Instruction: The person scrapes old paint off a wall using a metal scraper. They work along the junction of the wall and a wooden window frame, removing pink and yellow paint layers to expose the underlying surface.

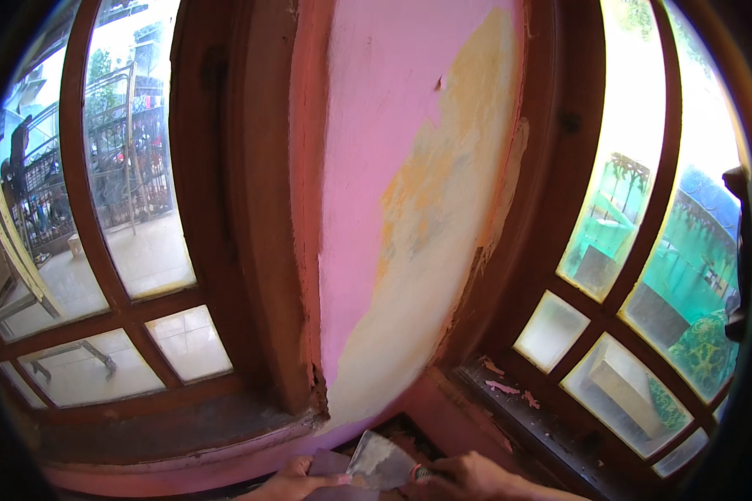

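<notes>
At the bottom centre, my right hand (pixel 473 477) is closed around the handle of a putty knife (pixel 385 462). The knife's broad metal blade is smeared and points to the left. My left hand (pixel 301 481) holds a dark, flat piece (pixel 329 462) beside the blade, with the thumb by the blade's edge; its material cannot be told. Above both hands is a narrow wall section (pixel 407 250) with pink paint on its left and a bare, cream and yellowish patch along its right side.
Brown wooden window frames stand at left (pixel 203 188) and right (pixel 579 188), with glass panes. Pink paint flakes (pixel 502 387) lie on the right sill (pixel 539 432). The left sill (pixel 163 432) is dark and worn. Wood is broken at the lower wall corner (pixel 319 391).
</notes>
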Available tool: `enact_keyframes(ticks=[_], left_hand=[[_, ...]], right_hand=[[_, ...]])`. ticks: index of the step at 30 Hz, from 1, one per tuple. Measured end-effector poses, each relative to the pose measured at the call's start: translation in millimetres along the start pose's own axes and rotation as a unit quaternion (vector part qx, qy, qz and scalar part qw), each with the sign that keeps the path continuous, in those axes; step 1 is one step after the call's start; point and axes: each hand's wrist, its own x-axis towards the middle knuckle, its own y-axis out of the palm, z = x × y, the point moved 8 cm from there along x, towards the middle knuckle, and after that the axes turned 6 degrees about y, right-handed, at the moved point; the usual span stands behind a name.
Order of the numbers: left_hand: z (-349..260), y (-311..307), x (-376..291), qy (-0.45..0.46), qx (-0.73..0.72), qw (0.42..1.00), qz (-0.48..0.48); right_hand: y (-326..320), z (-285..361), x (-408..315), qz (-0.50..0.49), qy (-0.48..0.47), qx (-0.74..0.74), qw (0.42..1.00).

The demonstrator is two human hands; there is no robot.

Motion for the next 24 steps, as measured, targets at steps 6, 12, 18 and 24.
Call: enact_keyframes(ticks=[6, 12, 18, 24], left_hand=[[-47, -27, -10, 0.141, 0.004, 0.990, -0.002], [-53, -40, -6, 0.197, 0.116, 0.973, -0.023], [-54, -55, -21, 0.166, 0.274, 0.945, -0.071], [-75, -46, -44, 0.206, 0.237, 0.948, -0.058]], right_hand=[[-35, -5, 29, -0.076, -0.009, -0.019, 0.997], [13, -28, 85, -0.074, 0.034, 0.070, 0.994], [26, -41, 110, -0.145, 0.014, 0.096, 0.985], [22, -40, 116, -0.170, 0.001, 0.106, 0.980]])
